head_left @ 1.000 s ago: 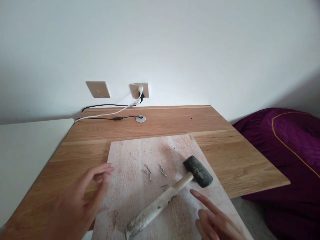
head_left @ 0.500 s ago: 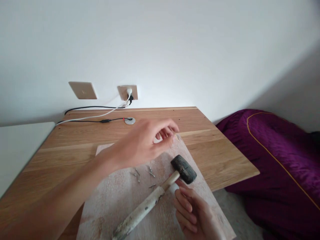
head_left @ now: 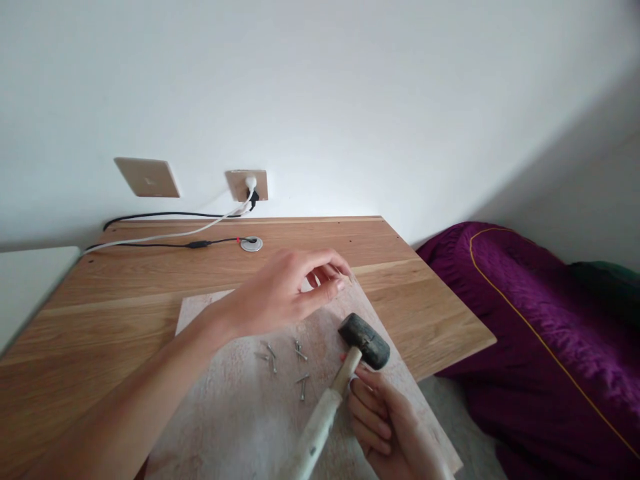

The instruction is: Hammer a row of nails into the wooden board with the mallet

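Observation:
A rubber mallet [head_left: 366, 341] with a black head and a worn, pale-painted handle slants over a whitish, weathered wooden board [head_left: 225, 413]. My right hand [head_left: 385, 420] is closed on the handle just below the head, its fingers curled and one fingertip showing past the far side. Over the board's far right corner hovers my left hand [head_left: 290, 287], palm down, fingers bent and thumb apart from them, with nothing visible between. Several loose nails [head_left: 302, 387] lie in small groups on the board, left of the mallet head.
The board rests on a wooden desk [head_left: 425, 313] against a white wall. Black and white cables [head_left: 165, 237] run along the back to a wall socket [head_left: 247, 185]. A white surface [head_left: 35, 287] borders the left. Purple fabric [head_left: 480, 300] fills the right, past the desk's edge.
The mallet has turned, its handle end swinging right and nearer to upright in view. My left hand has shifted slightly, staying over the far corner. The whole view has moved a little.

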Motion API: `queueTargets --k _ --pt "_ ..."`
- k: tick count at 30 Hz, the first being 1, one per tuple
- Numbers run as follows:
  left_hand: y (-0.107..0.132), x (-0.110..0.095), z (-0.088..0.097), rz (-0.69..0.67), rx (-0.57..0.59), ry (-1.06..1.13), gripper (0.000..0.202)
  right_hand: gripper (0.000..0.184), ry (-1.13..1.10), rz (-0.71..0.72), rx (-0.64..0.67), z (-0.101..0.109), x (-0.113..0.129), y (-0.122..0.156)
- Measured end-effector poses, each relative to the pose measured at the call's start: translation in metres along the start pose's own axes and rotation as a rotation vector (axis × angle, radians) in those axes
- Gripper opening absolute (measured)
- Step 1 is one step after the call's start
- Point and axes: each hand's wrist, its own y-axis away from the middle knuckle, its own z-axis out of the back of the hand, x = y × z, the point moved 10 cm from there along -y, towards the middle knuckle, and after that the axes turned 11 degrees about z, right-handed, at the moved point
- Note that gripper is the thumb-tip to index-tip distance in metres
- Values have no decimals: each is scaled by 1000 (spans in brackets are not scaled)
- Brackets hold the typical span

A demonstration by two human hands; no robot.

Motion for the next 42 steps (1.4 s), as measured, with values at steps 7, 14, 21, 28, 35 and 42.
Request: queueTargets --k 7,14,21,28,35,42 --pt "6 -1 19 -13 -33 38 21 45 95 42 -133 15 16 2" --pt "8 -3 22 -22 -32 38 21 39 63 42 -157 32 28 2" --pt "9 -4 23 -45 -22 10 17 41 151 -25 29 44 39 -13" --pt "10 -4 22 -38 -5 5 17 36 398 37 -110 40 67 3" --pt "10 -2 22 -21 7 -15 17 41 827 326 35 -13 136 10" --pt "16 -14 23 -38 -16 -114 15 38 1467 485 202 -23 149 2"
